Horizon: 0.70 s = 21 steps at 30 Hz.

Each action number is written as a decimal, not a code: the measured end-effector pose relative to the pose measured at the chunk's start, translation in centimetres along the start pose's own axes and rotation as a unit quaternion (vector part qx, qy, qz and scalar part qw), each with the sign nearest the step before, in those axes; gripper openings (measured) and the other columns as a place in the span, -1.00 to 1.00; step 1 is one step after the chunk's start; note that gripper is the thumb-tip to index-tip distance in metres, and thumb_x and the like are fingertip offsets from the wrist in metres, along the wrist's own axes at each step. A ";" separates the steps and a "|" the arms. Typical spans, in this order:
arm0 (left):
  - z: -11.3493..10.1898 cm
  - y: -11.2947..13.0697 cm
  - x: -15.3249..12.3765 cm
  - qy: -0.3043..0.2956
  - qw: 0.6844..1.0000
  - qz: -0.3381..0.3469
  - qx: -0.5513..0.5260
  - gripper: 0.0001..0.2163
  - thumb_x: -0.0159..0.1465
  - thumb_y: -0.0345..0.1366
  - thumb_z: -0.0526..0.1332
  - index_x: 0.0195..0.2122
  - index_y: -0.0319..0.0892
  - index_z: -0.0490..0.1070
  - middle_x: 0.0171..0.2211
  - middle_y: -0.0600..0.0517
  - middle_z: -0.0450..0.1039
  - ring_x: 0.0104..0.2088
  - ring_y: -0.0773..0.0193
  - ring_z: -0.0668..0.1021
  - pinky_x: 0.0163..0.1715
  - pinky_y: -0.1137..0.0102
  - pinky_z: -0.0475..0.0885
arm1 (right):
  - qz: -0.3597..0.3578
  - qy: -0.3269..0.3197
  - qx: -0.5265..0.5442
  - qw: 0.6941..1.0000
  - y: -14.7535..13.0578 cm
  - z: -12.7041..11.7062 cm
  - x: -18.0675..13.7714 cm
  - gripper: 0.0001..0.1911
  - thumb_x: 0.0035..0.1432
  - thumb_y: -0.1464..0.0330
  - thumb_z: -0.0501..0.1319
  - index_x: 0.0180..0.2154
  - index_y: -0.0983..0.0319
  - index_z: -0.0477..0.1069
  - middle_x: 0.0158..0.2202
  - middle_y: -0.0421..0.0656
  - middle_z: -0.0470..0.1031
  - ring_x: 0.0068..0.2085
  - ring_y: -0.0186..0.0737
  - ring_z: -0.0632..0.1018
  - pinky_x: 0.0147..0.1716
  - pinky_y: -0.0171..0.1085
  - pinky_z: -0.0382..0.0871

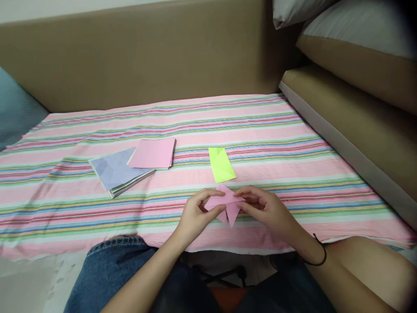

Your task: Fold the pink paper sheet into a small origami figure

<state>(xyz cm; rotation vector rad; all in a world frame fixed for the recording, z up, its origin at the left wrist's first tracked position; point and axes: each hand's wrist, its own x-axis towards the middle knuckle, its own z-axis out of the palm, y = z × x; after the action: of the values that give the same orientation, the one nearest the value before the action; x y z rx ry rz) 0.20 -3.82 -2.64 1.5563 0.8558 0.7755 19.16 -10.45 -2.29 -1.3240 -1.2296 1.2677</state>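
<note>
A folded pink origami paper (230, 201) is held between my two hands, above the near edge of the striped cloth. Two pointed flaps hang from its lower side toward me. My left hand (199, 213) pinches its left corner between thumb and fingers. On the right corner, my right hand (265, 208) closes thumb and fingers in the same way. Just beyond the pink piece lies a creased yellow-green paper (222, 165), flat on the cloth.
A stack of pink square paper (153, 153) partly overlaps a larger stack topped with lavender paper (114, 167), to the left on the striped cloth (182, 117). A tan padded backrest (156, 56) rises behind. Stacked cushions (352, 113) stand at right, and a blue cushion (16, 108) at far left.
</note>
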 end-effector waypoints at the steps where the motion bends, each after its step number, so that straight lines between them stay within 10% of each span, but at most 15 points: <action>1: 0.0 0.0 0.0 0.003 1.000 -0.002 -0.004 -0.78 0.09 -0.34 0.33 -0.22 -0.19 0.49 -0.17 -0.08 0.51 -0.12 0.17 0.50 -0.14 0.39 0.36 | -0.002 -0.001 -0.008 1.000 -0.1 -0.1 0.0 -0.78 0.15 0.28 0.21 -0.13 0.14 0.41 -0.14 -0.12 0.53 -0.12 -0.13 0.57 -0.15 -0.17 0.52; 21: -0.2 -0.1 0.3 -0.054 0.942 -0.205 -0.258 -0.73 0.11 -0.26 0.32 -0.19 -0.28 0.52 -0.18 -0.13 0.53 -0.27 0.25 0.54 -0.28 0.43 0.44 | -0.004 0.022 -0.032 0.999 -0.7 -0.7 0.1 -0.77 0.13 0.18 0.21 -0.24 0.16 0.49 -0.32 -0.13 0.57 -0.27 -0.15 0.58 -0.30 -0.23 0.51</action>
<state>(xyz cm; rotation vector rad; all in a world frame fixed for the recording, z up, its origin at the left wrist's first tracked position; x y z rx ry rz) 0.15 -3.48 -2.65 0.9046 0.7816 0.5443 19.83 -10.28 -1.56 -1.3844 -1.2533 1.1954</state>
